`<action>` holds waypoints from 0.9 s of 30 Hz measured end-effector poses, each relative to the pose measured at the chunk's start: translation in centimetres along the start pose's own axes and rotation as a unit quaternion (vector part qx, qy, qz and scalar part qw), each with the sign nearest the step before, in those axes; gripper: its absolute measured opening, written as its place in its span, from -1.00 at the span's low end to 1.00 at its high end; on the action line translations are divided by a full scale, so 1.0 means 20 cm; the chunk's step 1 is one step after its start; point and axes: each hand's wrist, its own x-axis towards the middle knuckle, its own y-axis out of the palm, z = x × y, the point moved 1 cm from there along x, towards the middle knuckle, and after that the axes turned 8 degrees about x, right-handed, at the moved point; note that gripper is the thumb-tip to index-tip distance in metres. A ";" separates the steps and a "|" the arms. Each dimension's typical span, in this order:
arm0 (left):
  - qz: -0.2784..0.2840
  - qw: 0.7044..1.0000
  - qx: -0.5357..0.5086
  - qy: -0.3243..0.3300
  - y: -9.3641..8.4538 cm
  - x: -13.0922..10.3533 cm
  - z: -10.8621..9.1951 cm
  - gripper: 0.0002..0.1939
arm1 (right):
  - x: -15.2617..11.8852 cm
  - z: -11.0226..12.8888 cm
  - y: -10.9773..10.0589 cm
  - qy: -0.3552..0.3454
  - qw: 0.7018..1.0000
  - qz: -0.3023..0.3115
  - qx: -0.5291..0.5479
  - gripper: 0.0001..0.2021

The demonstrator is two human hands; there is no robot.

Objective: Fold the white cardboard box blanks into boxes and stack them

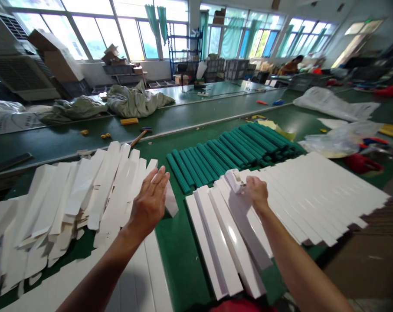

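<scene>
My right hand [257,190] is closed around a small white tape dispenser [235,180], just above the far ends of several long, narrow white boxes [229,234]. My left hand [151,195] has its fingers stretched out, its thumb hidden. It is beside or over a white carton [171,201] whose end shows past the fingers; whether it touches the carton I cannot tell. Left of it lies a loose pile of flattened white cartons [69,190]. Behind the boxes, green ribbed tubes [216,156] lie side by side in a stack.
More white boxes [323,195] lie in a row at the right. A hammer [139,136] rests beyond the cartons on the green table [177,251]. Clear plastic bags [342,136] are at the right, crumpled grey sacks [131,99] farther back. Another person [290,66] sits in the distance.
</scene>
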 end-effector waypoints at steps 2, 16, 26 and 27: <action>-0.001 1.000 -0.001 -0.003 0.00 0.00 0.00 -0.40 | 0.06 -0.07 -0.02 0.045 0.998 0.033 0.010 -0.77; -0.022 1.000 -0.011 -0.008 0.02 -0.01 0.00 -0.37 | 0.15 -0.06 0.03 0.268 0.937 0.124 0.187 -0.76; -0.016 0.999 -0.029 -0.013 0.01 -0.01 0.01 -0.38 | -0.03 -0.22 0.02 0.236 0.914 0.090 0.318 -0.79; -0.013 0.999 -0.033 -0.015 0.00 -0.01 0.01 -0.39 | -0.05 -0.24 0.03 0.235 0.912 0.092 0.324 -0.76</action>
